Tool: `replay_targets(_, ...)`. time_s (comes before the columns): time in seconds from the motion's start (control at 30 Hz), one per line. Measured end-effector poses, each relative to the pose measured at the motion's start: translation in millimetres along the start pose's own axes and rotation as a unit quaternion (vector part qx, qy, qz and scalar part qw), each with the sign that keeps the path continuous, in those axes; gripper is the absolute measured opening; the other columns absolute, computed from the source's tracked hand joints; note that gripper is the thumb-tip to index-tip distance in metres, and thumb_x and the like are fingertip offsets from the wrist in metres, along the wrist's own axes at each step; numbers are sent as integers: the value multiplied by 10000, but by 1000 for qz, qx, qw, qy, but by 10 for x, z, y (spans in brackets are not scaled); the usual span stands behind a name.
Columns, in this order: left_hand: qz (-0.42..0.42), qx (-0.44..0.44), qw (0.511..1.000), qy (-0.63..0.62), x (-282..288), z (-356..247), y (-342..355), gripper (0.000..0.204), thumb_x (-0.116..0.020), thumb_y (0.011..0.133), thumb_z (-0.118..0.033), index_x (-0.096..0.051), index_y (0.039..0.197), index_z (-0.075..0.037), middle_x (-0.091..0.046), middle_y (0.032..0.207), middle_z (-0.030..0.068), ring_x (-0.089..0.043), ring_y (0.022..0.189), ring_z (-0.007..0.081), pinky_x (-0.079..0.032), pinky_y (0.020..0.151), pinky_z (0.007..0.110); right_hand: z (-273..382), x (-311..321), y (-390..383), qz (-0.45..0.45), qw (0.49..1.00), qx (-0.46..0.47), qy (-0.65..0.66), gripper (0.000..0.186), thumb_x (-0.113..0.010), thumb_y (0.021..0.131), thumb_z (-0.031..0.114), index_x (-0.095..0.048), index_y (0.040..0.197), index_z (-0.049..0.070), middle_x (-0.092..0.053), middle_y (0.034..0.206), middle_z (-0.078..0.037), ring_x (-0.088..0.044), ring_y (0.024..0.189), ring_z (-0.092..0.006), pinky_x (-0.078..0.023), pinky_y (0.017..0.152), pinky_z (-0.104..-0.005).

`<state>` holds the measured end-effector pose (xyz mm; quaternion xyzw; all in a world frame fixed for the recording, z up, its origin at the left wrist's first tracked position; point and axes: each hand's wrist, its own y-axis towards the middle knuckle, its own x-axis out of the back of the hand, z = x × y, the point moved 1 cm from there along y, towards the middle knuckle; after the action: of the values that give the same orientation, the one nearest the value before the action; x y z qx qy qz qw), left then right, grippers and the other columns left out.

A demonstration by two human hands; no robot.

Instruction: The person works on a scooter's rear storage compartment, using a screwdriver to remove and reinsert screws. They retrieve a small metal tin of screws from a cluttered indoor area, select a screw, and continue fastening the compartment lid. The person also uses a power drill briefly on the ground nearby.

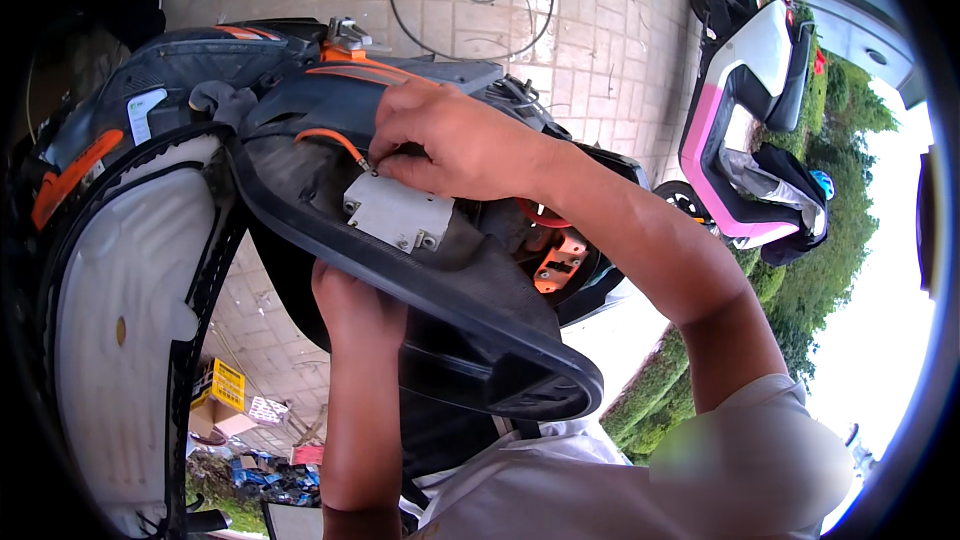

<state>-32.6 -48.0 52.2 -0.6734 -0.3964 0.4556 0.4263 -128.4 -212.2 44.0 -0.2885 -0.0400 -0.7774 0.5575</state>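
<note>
A dark scooter body lies open before me, its seat tipped up to the left with the pale underside showing. Inside the black-rimmed compartment is a silver metal box with screw terminals. An orange cable runs to the box's upper left corner. There my right hand is closed in a pinch, fingertips at the cable's end; whatever small thing they hold is hidden. My left hand reaches up against the near side of the black compartment rim, its fingers mostly out of sight behind it.
Right of the box sits an orange part with a black switch-like piece. Loose black cable lies on the paving beyond. A pink and white scooter stands at the right. A yellow carton and scattered scraps lie lower left.
</note>
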Motion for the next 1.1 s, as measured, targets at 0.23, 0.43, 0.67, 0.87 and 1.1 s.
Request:
replay_targets(0.23, 40, -3, 999, -20, 52, -35, 16, 316, -509, 911, -118, -556, 1166, 64, -616, 1108, 143, -626, 981, 238, -518, 855, 361, 5, 4, 57, 29, 999, -18, -9, 104, -662, 835, 134, -677, 907, 61, -594, 908, -50, -569, 948, -240, -398, 888, -390)
replay_targets(0.43, 29, -9, 999, -17, 22, -42, -8, 317, -510, 911, -120, -553, 1170, 60, -610, 1120, 139, -622, 996, 239, -514, 857, 365, 3, -44, 57, 8, 1000, 8, -19, 75, -666, 818, 106, -656, 879, 63, -578, 905, -44, -548, 988, -236, -392, 896, -394)
replay_targets(0.67, 34, 5, 999, -39, 39, -45, 15, 319, -505, 915, -135, -552, 1175, 44, -608, 1125, 133, -614, 1014, 238, -502, 875, 365, -39, -57, 71, 21, 999, 40, -28, 81, -671, 818, 105, -649, 887, 67, -565, 919, -50, -536, 995, -247, -397, 898, -406)
replay_targets(0.87, 28, 8, 999, -37, 36, -50, 5, 316, -501, 908, -136, -557, 1164, 41, -609, 1116, 131, -615, 1007, 237, -501, 875, 365, -20, -15, 69, 32, 996, 44, -70, 113, -677, 835, 152, -660, 911, 71, -567, 949, -51, -524, 1026, -259, -406, 884, -409)
replay_targets(1.1, 31, 9, 999, -42, 50, -40, 14, 330, -504, 900, -134, -554, 1173, 44, -605, 1131, 136, -610, 1023, 239, -491, 898, 372, 14, -15, 86, 34, 995, 23, -88, 156, -688, 837, 193, -660, 928, 71, -567, 946, -59, -524, 1033, -268, -404, 890, -411)
